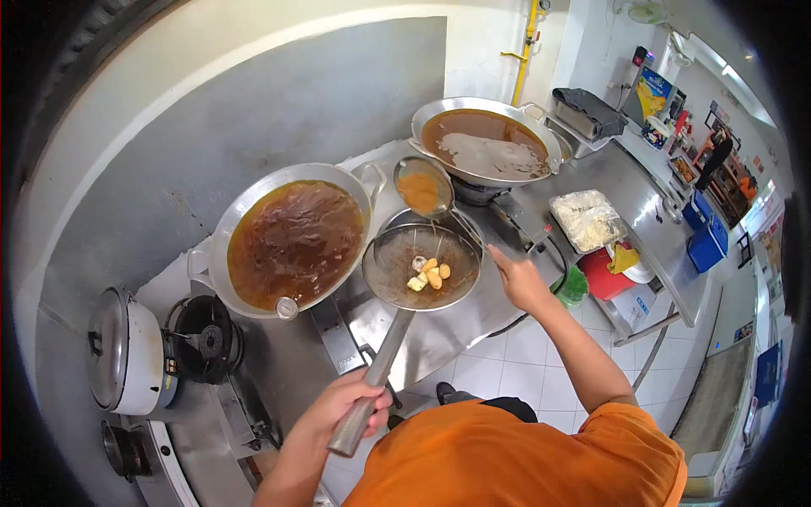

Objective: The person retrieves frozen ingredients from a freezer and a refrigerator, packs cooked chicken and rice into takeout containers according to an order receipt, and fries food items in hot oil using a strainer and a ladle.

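Note:
My left hand (361, 404) is closed around the thick metal handle of a large mesh strainer (390, 269). Several yellowish and pale food pieces (432, 275) lie in its mesh. My right hand (520, 280) grips the thin handle of a smaller skimmer (422, 188), which is tilted above the far side of the large strainer. Brownish liquid or residue shows in the skimmer's bowl, and thin streams seem to fall from it. Left of the strainer stands a wok (221, 245) of dark brown oil. Behind, a second wok (547, 133) holds brown oil with pale foam.
A lidded pot (144, 355) and a black burner (206, 340) stand at the left. To the right are a tray (586, 218) of white, flour-like stuff, a red bin (601, 275) and blue containers (708, 245). Another person (718, 157) is far off.

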Demonstrator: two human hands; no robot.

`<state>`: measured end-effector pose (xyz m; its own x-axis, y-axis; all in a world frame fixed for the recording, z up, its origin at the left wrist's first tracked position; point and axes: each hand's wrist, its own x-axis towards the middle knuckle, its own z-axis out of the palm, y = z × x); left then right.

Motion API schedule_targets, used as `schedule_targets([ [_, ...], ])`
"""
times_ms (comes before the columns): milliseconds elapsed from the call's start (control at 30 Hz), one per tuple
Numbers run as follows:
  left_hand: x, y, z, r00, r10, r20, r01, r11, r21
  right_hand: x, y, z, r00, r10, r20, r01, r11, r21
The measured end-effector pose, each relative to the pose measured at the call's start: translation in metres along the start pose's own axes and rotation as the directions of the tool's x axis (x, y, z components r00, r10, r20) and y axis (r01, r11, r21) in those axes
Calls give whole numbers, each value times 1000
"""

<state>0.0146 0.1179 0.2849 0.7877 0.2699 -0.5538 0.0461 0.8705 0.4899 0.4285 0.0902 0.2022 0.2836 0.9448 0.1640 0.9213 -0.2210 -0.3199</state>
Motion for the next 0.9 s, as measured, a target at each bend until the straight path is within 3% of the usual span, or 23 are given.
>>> schedule_targets([
  [133,-38,4,6,997,-24,73,33,992,-124,-10,34,39,993,61,103,-35,971,-236],
  [233,-52,0,13,995,-16,102,37,978,-205,-13,48,57,979,113,170,-63,958,-278],
  [533,-51,-17,0,990,50,129,-12,960,-281,-18,77,68,987,109,117,-81,972,-220],
  [633,-41,-25,-13,983,82,166,-37,965,-260,-29,47,46,983,177,50,-171,980,-106],
  [733,-20,-36,-28,969,135,208,-87,971,-223,-7,9,10,977,-39,-210,59,994,93],
  [800,-8,-43,-40,959,147,243,-95,973,-212,20,-53,-41,985,-99,-140,125,974,188],
  [900,8,-52,-51,950,165,265,-104,968,-230,93,-90,-31,964,-260,-57,263,963,52],
])
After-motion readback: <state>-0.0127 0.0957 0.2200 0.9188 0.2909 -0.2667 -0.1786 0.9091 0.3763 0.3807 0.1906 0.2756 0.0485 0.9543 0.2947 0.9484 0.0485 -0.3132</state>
